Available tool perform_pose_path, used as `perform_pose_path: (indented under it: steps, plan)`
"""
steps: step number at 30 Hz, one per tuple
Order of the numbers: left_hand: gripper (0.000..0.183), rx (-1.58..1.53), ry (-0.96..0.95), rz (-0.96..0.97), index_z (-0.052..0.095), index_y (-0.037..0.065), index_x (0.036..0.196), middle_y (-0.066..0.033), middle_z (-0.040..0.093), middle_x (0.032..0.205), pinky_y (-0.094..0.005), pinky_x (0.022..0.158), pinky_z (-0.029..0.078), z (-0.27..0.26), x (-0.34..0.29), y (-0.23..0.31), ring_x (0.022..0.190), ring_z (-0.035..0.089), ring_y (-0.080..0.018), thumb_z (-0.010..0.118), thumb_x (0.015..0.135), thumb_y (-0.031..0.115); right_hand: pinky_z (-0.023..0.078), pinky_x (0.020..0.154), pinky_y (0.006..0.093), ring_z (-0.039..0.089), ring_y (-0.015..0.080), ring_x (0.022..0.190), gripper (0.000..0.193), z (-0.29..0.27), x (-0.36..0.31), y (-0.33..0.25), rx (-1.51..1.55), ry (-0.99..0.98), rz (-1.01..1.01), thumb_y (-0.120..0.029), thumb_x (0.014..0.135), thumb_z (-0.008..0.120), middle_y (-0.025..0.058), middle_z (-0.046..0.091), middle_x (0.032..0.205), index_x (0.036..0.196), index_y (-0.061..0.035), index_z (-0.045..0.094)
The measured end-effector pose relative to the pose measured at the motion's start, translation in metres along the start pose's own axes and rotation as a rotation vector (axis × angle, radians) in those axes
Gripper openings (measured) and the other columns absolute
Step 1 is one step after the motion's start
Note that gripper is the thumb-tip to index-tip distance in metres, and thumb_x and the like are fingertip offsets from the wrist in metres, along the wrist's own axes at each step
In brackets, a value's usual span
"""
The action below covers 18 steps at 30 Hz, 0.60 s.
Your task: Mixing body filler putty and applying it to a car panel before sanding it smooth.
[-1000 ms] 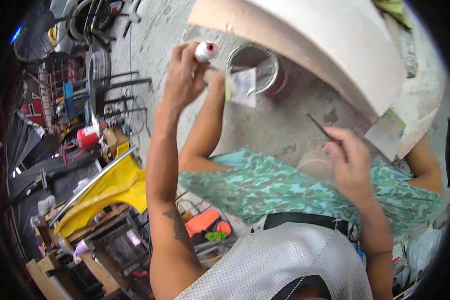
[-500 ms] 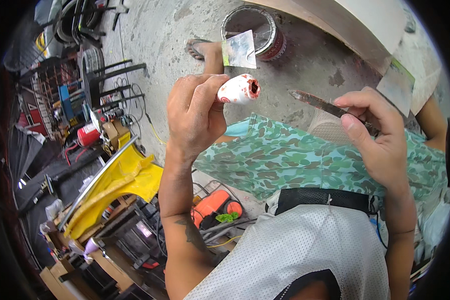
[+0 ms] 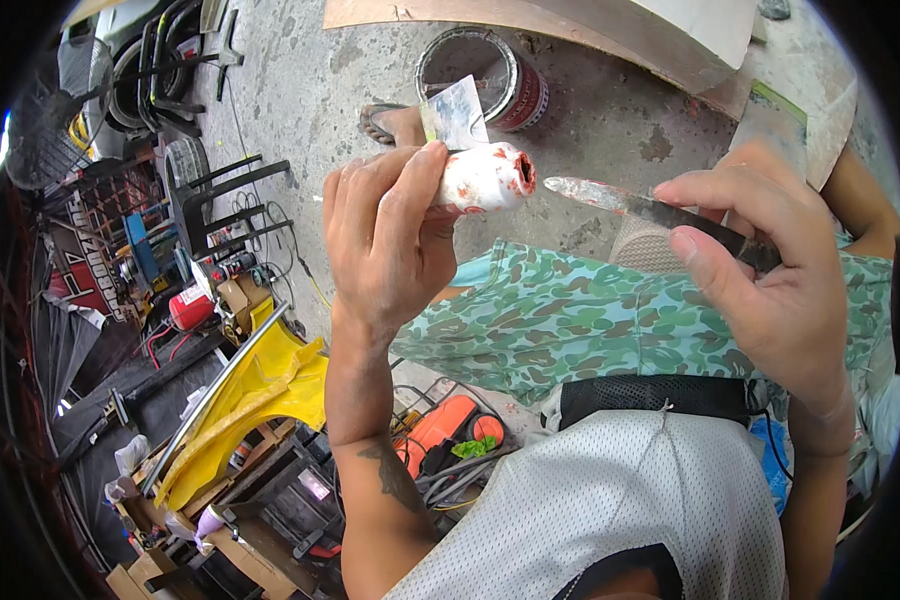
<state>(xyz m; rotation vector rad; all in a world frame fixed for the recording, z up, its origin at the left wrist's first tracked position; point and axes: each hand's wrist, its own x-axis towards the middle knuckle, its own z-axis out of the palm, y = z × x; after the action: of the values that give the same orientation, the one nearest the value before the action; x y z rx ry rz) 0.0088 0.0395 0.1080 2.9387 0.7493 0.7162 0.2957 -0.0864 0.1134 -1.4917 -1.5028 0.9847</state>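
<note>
White tube (image 3: pixel 485 180) gripped in the left hand (image 3: pixel 385 245).
Right hand (image 3: pixel 770 275) pinches a smeared knife (image 3: pixel 635 208); steady its tip at the tube's three-o'clock mouth.

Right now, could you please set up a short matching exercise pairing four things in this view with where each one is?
Things:
1. white tube
2. metal blade
3. open can
4. yellow sheet

Places:
A. on the concrete floor
B. held in the right hand
C. on the cluttered bench at lower left
D. gripped in the left hand

Pairs: 1-D, 2-B, 3-A, 4-C
</note>
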Motion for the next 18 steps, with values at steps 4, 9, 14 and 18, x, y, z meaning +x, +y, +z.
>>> perform_pose_path:
  steps: [4,9,14,18]
  plan:
    - [0.05,0.053,0.027,0.02,0.067,0.006,0.121,-0.0088,0.07,0.104,-0.0373,0.076,0.047,-0.005,-0.002,0.004,0.087,0.067,-0.0247,0.078,0.074,0.0,0.043,0.076,0.022,0.051,0.0089,0.081,0.02,0.011,-0.004,0.002,0.296,-0.008,0.161,-0.001,0.089,0.067,0.0028,0.052,0.091,0.109,0.0015,0.07]
    - [0.048,0.162,0.049,0.106,0.067,0.008,0.12,-0.0071,0.07,0.106,-0.0375,0.077,0.046,-0.01,-0.002,0.011,0.089,0.068,-0.0228,0.078,0.074,-0.002,0.045,0.079,0.0219,0.054,0.0064,0.085,0.021,0.021,-0.003,0.006,0.361,-0.081,0.222,-0.001,0.092,0.066,0.002,0.054,0.093,0.113,0.0024,0.07]
    - [0.042,0.247,0.092,0.147,0.067,0.006,0.117,-0.0078,0.07,0.104,-0.0371,0.076,0.048,-0.004,0.002,0.02,0.089,0.068,-0.0216,0.079,0.078,-0.003,0.05,0.077,0.0271,0.062,0.0113,0.083,0.016,0.042,-0.009,0.004,0.615,0.037,0.324,-0.004,0.092,0.068,0.008,0.065,0.091,0.106,0.0044,0.069]
    - [0.04,0.241,0.105,0.117,0.068,0.003,0.116,-0.0095,0.07,0.102,-0.0359,0.074,0.049,0.0,0.005,0.03,0.089,0.068,-0.0224,0.079,0.078,-0.003,0.05,0.077,0.0258,0.063,0.0103,0.084,0.016,0.044,-0.005,0.008,0.685,0.073,0.33,-0.003,0.093,0.068,0.0066,0.065,0.095,0.106,0.0046,0.068]
